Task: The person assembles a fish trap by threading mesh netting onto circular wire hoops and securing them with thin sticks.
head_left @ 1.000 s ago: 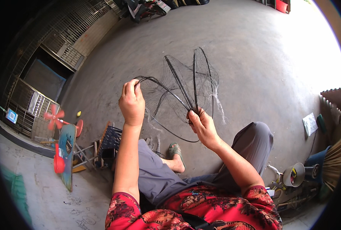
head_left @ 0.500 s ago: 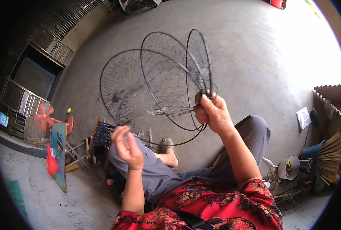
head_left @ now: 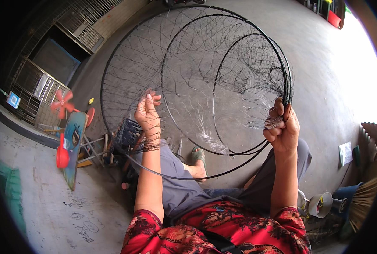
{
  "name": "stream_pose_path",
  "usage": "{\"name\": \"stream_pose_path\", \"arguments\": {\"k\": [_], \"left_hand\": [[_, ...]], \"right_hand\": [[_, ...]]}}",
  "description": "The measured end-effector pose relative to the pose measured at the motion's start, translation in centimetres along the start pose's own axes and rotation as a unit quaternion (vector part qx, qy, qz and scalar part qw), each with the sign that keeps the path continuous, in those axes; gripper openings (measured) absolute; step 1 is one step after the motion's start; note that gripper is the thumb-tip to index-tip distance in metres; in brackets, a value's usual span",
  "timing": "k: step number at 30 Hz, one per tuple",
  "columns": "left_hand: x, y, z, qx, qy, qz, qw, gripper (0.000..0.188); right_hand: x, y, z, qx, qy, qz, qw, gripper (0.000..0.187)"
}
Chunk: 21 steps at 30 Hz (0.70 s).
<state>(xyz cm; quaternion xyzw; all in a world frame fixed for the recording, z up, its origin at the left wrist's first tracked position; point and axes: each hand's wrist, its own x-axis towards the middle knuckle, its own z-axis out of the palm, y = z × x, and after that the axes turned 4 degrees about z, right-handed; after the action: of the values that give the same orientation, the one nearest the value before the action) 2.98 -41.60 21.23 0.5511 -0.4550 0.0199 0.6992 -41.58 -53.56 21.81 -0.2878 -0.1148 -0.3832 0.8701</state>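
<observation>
A dark hooped net (head_left: 188,80), with several round black hoops and thin mesh, spreads out in front of me. My right hand (head_left: 283,125) is closed around the gathered hoops and mesh at its right side. Inside the largest hoop, on the left, my left hand (head_left: 148,112) is raised with fingers curled against the thumb, apparently pinching mesh; the fingertips are partly blurred behind strands. Dark netting hangs across my left wrist and forearm. Loose pale strands (head_left: 211,142) dangle in the middle, above my sandalled foot (head_left: 199,158).
At left stand a red toy fan (head_left: 62,105), a blue-green board (head_left: 72,144) with a red part, and a folding stool (head_left: 127,133). A metal grille (head_left: 29,84) lines the far left. To the right are a pale bucket (head_left: 320,205), a straw broom (head_left: 363,199) and paper (head_left: 345,153).
The hoops have spread wider and risen. My right hand has moved right with the net. My left hand has gone up and in among the mesh, which now drapes over its forearm.
</observation>
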Motion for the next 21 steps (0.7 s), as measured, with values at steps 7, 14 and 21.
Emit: {"name": "stream_pose_path", "arguments": {"k": [7,14,21], "left_hand": [[-4.4,-1.8,2.6,0.022,0.028,-0.093,0.995,0.022],[-21.1,9.4,13.8,-0.173,-0.215,-0.415,0.867,0.021],[-13.5,13.6,12.8,-0.158,-0.416,-0.305,0.842,0.028]], "right_hand": [[0.5,-0.3,-1.5,-0.019,0.088,-0.037,0.995,0.032],[2.7,9.9,-5.5,-0.335,0.194,-0.195,0.901,0.008],[2.0,12.4,-6.2,-0.365,0.231,-0.148,0.89,0.014]]}}
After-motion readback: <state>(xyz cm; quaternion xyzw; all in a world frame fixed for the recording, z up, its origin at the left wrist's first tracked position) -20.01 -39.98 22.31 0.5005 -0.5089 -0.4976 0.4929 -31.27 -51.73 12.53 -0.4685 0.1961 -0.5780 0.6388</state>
